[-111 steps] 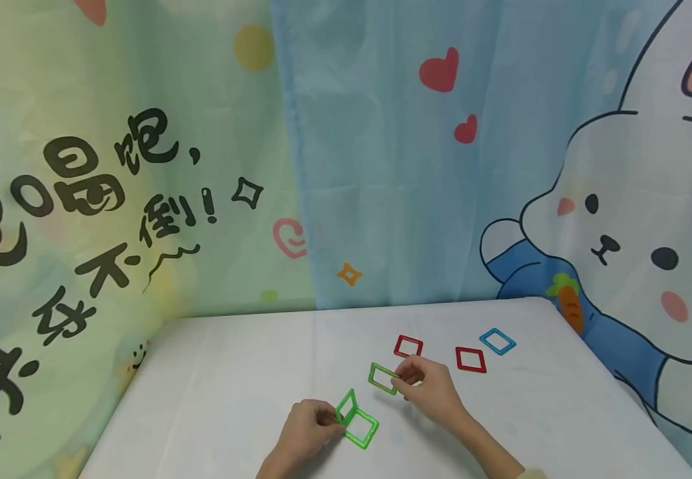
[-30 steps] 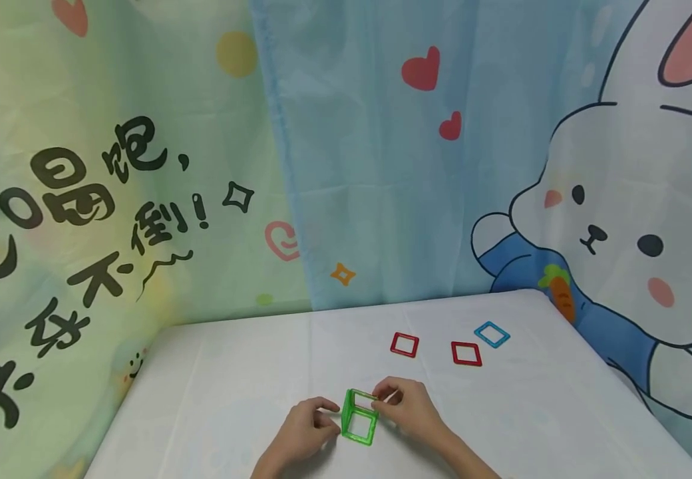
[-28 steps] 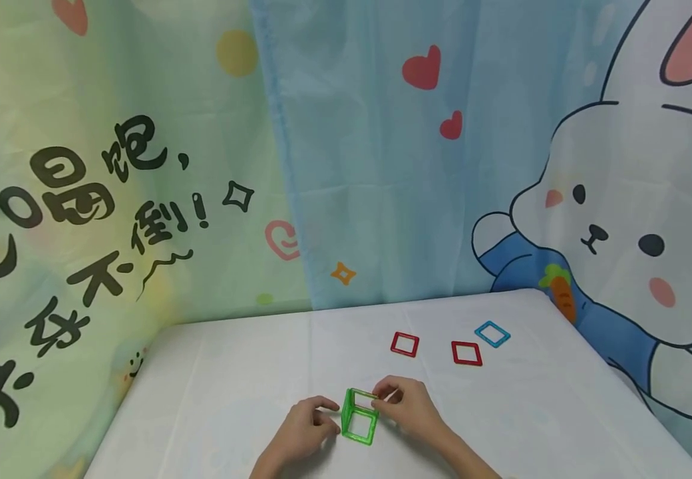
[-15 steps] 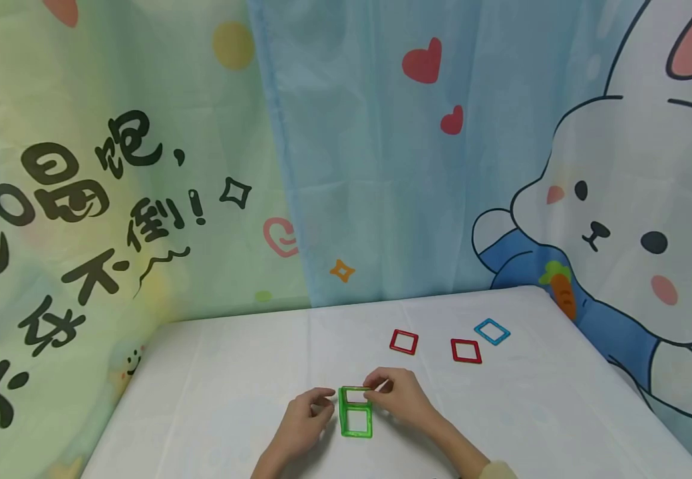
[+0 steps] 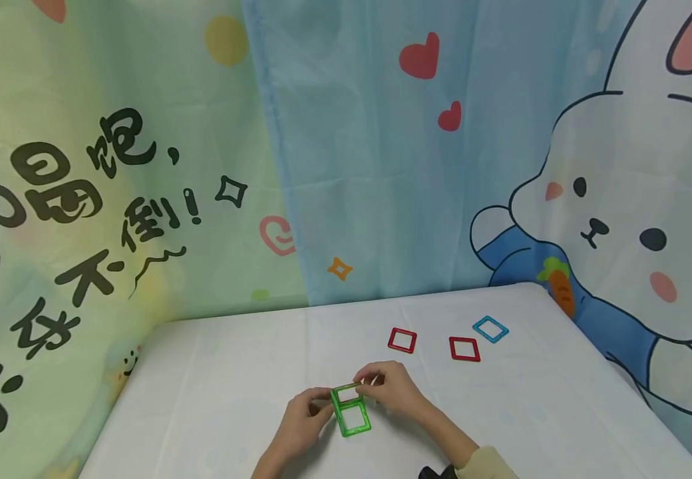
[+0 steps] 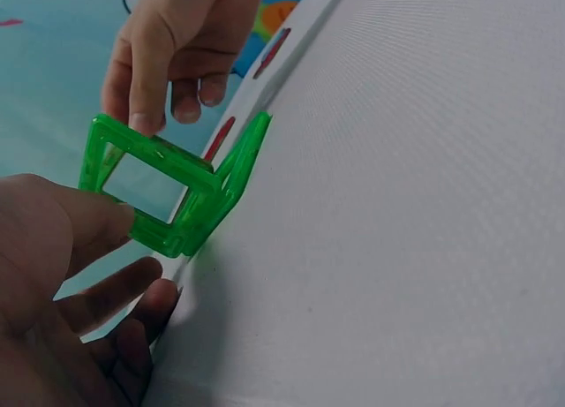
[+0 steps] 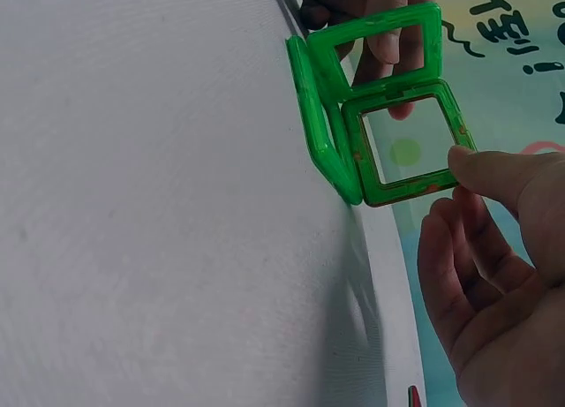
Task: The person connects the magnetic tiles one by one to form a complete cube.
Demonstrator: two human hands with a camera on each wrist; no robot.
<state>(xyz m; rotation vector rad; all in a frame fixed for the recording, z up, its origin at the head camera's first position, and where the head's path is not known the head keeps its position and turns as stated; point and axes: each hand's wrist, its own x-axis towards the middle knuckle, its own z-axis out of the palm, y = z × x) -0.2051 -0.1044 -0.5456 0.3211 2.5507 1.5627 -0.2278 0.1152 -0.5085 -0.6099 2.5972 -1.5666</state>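
Note:
Three green square magnetic tiles (image 5: 354,432), open in the middle, stand joined as a corner: one lies flat on the table, the others rise at its left and back. My right hand (image 5: 395,389) pinches the back tile at its right edge, thumb in front, as the right wrist view shows on that tile (image 7: 355,151). At the left tile is my left hand (image 5: 298,420); in the left wrist view its thumb (image 6: 110,222) lies over the edge of that tile (image 6: 146,145), with curled fingers below. Its fingers are partly hidden behind the tiles in the right wrist view.
Farther back on the white table (image 5: 220,372) lie a red square tile (image 5: 391,338), another red tile (image 5: 464,359) and a blue tile (image 5: 480,332). A printed curtain (image 5: 358,199) hangs behind the table. A dark object (image 5: 436,473) shows beside the right sleeve (image 5: 490,464).
My right hand has brought the third green tile against the other two. Lately the joined tiles have shifted left and turned slightly, and my left fingers have come onto the left tile.

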